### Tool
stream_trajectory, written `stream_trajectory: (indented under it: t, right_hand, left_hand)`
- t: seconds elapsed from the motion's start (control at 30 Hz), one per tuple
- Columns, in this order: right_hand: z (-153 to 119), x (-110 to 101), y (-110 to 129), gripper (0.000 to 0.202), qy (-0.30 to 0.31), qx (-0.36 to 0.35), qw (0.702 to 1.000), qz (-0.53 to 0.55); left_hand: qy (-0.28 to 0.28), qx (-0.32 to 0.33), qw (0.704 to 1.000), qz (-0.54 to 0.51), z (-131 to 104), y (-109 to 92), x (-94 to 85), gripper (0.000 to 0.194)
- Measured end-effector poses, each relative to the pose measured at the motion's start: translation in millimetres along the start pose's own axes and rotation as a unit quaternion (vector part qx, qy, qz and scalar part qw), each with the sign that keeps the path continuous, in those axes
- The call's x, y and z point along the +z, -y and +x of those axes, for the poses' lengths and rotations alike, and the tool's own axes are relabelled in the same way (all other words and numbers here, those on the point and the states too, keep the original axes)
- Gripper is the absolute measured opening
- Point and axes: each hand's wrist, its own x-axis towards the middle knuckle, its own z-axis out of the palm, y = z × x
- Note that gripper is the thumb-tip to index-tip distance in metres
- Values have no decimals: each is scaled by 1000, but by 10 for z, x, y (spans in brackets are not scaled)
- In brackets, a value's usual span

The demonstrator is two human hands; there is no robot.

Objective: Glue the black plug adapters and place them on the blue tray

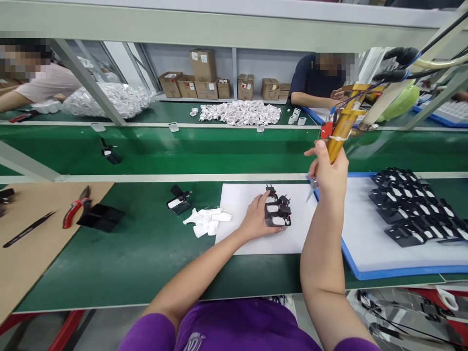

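My left hand is closed around a small group of black parts with white ovals, resting on a white sheet. Raised at the right, my right hand grips a gold-coloured dispensing tool with a red switch on its side. The tool's pale pointed nozzle angles down below that hand, apart from the black parts. White pieces are heaped just left of the sheet, and an open black part lies beyond them.
A blue-rimmed tray at the right holds rows of black parts. Red-handled pliers, tweezers and a black box lie left. Beyond the green conveyor sit white pieces and two people.
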Motion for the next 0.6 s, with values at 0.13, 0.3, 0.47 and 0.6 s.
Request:
stream_trajectory:
  t: [0.13,0.3,0.47,0.6]
  right_hand:
    - [50,-136,-163,56,-108,-41,976,-183]
    - [26,-394,-298,68,-87,-78,950,-290]
    - [-563,-687,-366,70,-84,-112,939,-314]
    - [-1476,-643,-535,37,68,8,968,-241]
  left_hand:
    - [34,-1,999,41,74,-2,-45,119]
    - [41,5,997,67,103,-8,-52,112]
    - [25,4,997,74,80,-7,-5,110]
    - [-11,-16,997,80,56,-31,104,109]
